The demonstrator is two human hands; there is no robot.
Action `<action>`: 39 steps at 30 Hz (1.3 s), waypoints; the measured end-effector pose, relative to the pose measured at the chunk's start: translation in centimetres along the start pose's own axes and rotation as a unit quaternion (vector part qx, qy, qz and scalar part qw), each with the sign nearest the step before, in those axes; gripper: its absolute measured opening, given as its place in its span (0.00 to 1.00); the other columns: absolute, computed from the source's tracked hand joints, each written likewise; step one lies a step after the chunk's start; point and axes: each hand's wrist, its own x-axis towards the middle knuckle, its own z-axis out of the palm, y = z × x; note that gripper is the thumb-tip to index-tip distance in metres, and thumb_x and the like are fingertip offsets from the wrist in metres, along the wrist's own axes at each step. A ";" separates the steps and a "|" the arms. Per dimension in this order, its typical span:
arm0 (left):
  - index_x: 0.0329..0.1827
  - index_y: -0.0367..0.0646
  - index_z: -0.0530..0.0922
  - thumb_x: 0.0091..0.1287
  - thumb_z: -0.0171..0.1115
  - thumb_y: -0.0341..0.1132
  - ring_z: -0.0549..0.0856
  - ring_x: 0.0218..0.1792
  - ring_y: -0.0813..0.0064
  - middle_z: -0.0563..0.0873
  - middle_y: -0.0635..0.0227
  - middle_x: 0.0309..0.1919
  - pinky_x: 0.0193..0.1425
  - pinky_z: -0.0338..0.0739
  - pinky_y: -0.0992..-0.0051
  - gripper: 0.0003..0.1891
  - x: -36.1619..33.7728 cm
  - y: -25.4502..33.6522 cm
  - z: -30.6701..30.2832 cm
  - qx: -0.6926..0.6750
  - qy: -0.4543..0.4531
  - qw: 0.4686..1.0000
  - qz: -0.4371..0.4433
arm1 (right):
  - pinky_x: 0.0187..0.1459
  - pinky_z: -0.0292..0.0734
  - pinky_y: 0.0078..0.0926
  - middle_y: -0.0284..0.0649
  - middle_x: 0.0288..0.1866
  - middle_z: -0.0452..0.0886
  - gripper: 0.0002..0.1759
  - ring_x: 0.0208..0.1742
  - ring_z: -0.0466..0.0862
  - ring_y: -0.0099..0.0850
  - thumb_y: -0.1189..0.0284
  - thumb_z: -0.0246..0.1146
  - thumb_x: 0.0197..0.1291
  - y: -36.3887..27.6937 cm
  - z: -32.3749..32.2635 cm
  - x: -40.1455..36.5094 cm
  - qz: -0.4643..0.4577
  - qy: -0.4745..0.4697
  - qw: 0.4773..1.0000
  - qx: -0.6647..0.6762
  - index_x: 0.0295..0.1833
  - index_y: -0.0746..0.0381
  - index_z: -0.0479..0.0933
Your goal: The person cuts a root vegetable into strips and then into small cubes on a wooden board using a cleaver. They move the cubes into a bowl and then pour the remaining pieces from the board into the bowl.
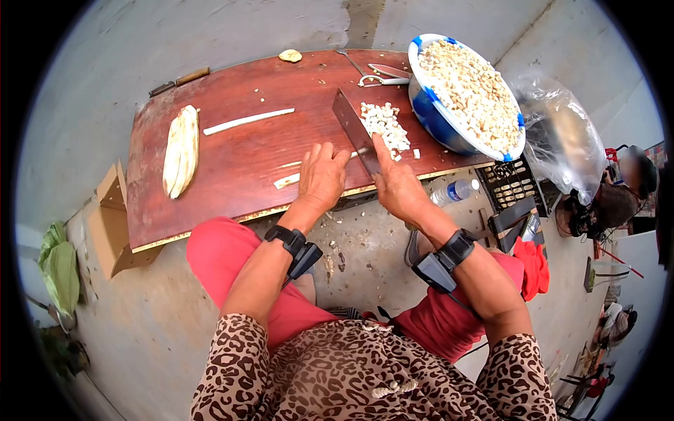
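My right hand [401, 184] grips a wide-bladed cleaver [354, 130], its index finger laid along the blade. The blade stands on edge on the reddish-brown board. My left hand [323, 174] has its fingers curled down over a pale vegetable strip [286, 182], whose other end reaches the blade. Past the cleaver lies a pile of small whitish diced pieces [383, 125]. Another long strip [249, 121] rests on the board farther left, and a bundle of long pale pieces [181, 152] lies near the left end.
A blue-and-white basin [437, 121] heaped with diced pieces stands at the right end of the reddish-brown table [232, 165]. Scissors [382, 81] lie beside it; a wooden-handled knife [180, 82] is at the back left. Below are a water bottle [455, 191] and a black crate [516, 184].
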 end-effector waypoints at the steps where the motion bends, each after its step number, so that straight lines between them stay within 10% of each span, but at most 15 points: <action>1: 0.45 0.47 0.81 0.59 0.62 0.28 0.76 0.44 0.58 0.75 0.61 0.37 0.48 0.71 0.61 0.11 0.0 0.0 0.0 -0.002 -0.003 1.000 0.001 | 0.40 0.73 0.58 0.65 0.29 0.79 0.43 0.33 0.80 0.64 0.79 0.57 0.60 0.2 0.3 0.0 0.000 0.008 1.000 0.006 0.79 0.63 0.45; 39: 0.38 0.44 0.78 0.57 0.62 0.27 0.76 0.43 0.58 0.76 0.61 0.36 0.47 0.71 0.60 0.07 0.0 0.0 0.1 -0.004 0.021 1.000 0.019 | 0.43 0.78 0.50 0.59 0.41 0.84 0.42 0.40 0.84 0.57 0.78 0.55 0.60 -1.4 0.1 0.3 0.041 -0.033 0.998 -0.042 0.79 0.63 0.48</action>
